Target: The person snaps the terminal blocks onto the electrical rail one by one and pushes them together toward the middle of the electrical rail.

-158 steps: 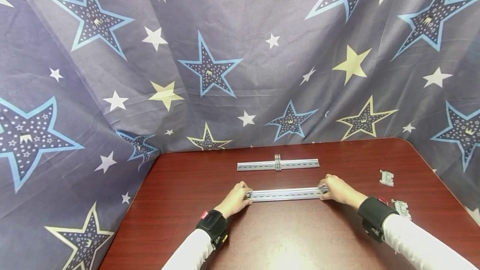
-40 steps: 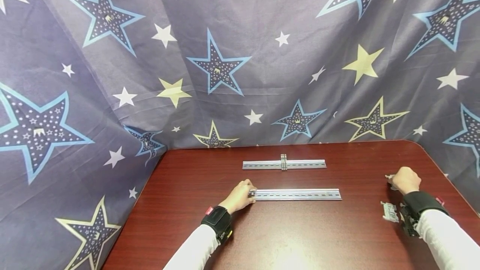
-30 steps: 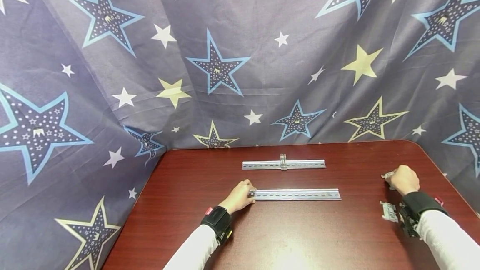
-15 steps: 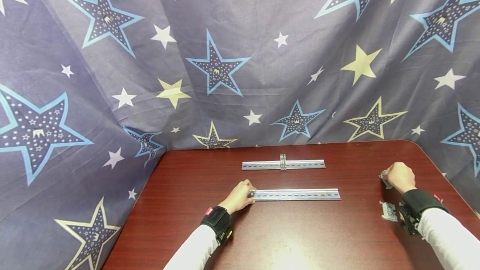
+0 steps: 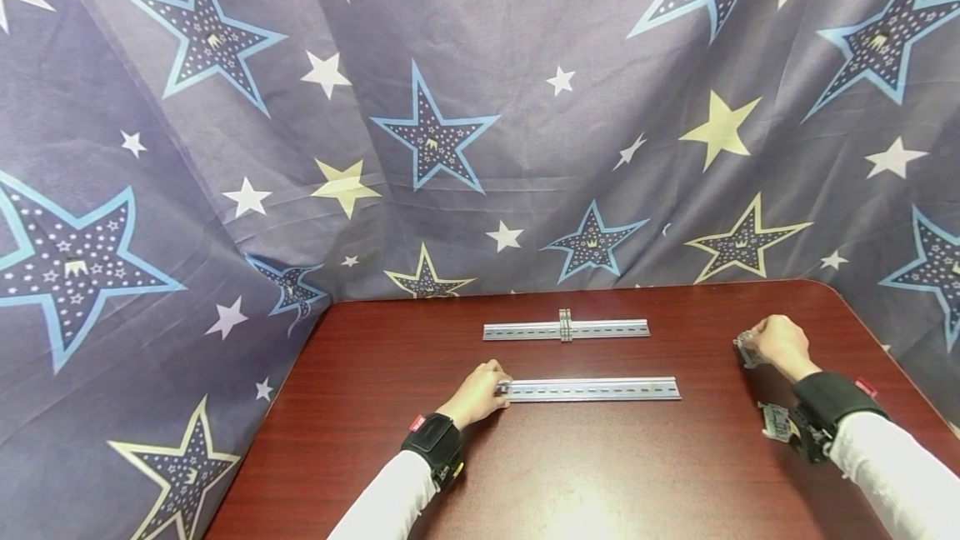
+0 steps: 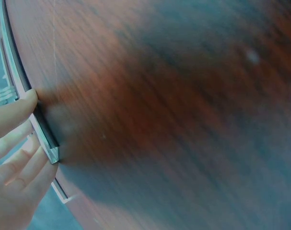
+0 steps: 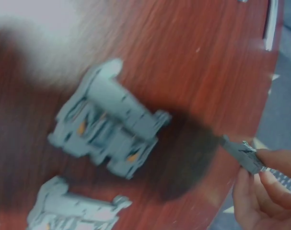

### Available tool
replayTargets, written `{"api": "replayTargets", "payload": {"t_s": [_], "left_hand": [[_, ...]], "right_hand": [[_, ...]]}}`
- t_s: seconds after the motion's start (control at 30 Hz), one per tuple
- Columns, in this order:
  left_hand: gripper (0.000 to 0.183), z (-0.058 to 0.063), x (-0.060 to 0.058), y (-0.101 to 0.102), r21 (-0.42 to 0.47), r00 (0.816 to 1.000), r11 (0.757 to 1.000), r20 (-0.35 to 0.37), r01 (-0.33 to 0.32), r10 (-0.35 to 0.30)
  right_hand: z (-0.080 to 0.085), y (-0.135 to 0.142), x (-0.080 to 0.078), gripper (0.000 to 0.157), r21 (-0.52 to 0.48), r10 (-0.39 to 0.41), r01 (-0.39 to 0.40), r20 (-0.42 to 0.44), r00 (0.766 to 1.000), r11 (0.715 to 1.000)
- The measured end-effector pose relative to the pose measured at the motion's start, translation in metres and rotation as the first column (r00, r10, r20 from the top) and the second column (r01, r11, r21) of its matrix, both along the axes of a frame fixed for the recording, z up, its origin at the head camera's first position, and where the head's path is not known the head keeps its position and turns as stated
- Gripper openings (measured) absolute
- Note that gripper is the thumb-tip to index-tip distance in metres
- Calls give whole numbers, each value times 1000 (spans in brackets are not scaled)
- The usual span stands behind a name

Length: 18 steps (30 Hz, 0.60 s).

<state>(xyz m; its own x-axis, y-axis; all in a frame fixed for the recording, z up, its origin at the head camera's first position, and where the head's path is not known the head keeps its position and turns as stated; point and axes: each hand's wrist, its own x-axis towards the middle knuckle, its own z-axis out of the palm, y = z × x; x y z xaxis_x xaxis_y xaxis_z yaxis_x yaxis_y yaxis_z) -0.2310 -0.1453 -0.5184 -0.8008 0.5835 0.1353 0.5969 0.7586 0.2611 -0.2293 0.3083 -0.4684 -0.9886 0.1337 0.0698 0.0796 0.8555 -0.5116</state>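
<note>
My left hand [image 5: 478,394] holds the left end of the nearer slotted metal DIN rail [image 5: 592,390], which lies on the table. In the left wrist view, the thumb is on one side of the rail [image 6: 47,132] and the fingers are on the other. Toward the right side, my right hand [image 5: 782,347] pinches a grey terminal block [image 7: 243,155] between thumb and fingers, tilted and apart from the rail. Two more grey terminal blocks lie in the right wrist view, one nearer the middle [image 7: 109,124] and one at the bottom edge [image 7: 71,211].
Behind the nearer rail lies a second DIN rail [image 5: 525,331] with several thin blocks [image 5: 566,326] clipped upright near its middle. The brown table [image 5: 375,440] ends at a star-patterned cloth [image 5: 450,215] at the back and sides.
My right hand has let go of the nearer rail's right end, reached right and picked up a terminal block. It now moves left with that block. My left hand stays at the rail's left end.
</note>
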Motion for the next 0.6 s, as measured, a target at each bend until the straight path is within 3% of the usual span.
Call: {"api": "replayTargets", "payload": {"t_s": [0.3,0.6], "left_hand": [[22,-1,-1,1,0,1000,1000,8,-20,20],[24,-1,-1,1,6,999,1000,21,-29,29]], "right_hand": [[10,-26,-3,19,-61,46,-47,-19,999,997],[16,-50,-4,15,-125,84,-82,14,996,989]]}}
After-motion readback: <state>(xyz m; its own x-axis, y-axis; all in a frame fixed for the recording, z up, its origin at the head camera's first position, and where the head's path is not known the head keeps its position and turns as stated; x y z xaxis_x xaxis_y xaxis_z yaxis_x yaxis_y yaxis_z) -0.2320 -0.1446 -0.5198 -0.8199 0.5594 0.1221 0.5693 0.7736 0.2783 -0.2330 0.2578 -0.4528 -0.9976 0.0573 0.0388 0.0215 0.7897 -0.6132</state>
